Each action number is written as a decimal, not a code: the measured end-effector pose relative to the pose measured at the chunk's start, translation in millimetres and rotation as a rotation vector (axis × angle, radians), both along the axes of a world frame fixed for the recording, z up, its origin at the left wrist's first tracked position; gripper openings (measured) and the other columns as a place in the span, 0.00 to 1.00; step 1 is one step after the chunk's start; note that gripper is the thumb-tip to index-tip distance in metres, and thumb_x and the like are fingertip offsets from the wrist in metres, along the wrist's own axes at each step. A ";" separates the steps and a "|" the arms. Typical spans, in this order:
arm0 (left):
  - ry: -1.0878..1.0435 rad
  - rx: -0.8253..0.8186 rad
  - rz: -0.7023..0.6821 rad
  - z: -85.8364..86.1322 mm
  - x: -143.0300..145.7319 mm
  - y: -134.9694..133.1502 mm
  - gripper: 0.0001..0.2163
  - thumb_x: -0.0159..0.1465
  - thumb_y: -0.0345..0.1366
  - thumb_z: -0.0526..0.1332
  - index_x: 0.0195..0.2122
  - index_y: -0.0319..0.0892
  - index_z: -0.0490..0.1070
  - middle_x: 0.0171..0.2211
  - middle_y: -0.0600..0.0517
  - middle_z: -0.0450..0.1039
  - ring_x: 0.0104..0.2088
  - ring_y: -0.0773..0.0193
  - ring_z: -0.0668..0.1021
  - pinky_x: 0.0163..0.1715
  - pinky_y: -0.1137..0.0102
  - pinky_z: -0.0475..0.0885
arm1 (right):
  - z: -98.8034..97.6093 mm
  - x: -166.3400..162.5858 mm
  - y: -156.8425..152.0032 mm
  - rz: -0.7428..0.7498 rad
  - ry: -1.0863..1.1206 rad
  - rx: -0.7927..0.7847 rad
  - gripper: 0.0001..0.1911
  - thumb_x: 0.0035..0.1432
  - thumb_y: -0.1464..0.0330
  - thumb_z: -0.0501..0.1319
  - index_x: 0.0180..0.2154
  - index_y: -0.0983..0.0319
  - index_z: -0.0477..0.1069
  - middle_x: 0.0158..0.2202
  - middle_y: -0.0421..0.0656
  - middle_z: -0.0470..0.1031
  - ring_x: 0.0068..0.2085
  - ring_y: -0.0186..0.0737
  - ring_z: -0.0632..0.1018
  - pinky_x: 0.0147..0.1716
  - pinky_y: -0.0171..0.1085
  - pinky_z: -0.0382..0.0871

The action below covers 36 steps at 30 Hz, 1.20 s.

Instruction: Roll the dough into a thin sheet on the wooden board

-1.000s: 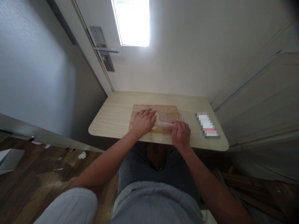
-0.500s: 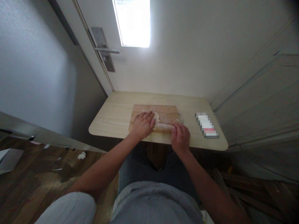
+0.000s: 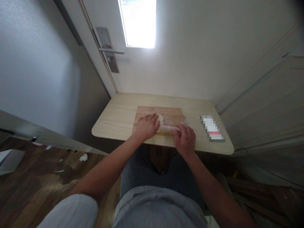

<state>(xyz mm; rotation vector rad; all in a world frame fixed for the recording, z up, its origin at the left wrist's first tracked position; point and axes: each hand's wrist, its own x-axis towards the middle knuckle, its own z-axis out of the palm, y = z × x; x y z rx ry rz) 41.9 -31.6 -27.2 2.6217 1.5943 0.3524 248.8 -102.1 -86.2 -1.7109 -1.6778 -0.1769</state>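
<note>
A wooden cutting board (image 3: 172,111) lies on a pale wooden table (image 3: 118,117). On it rests a small flat piece of pale dough (image 3: 161,118), and a pale rolling pin (image 3: 169,128) lies crosswise near the board's front edge. My left hand (image 3: 146,126) presses down on the pin's left end, fingers stretched over the dough's edge. My right hand (image 3: 186,138) is curled over the pin's right end at the table's front edge. Most of the pin is hidden under my hands.
A metal ring (image 3: 185,119) sticks out of the board's right side. A small flat blurred item (image 3: 212,128) lies on the table's right part. A door with a metal handle (image 3: 111,50) stands right behind the table. My knees are under the front edge.
Both hands have drawn the rolling pin a little toward me, off the dough to the board's front edge. The dough shows more now.
</note>
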 end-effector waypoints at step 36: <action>0.061 -0.093 0.024 -5.9 19.3 87.8 0.25 0.74 0.49 0.43 0.68 0.49 0.60 0.68 0.44 0.62 0.64 0.46 0.66 0.60 0.48 0.64 | 14.2 15.0 79.4 -0.097 -0.165 -0.189 0.21 0.70 0.60 0.50 0.51 0.60 0.77 0.55 0.50 0.77 0.56 0.54 0.68 0.57 0.52 0.53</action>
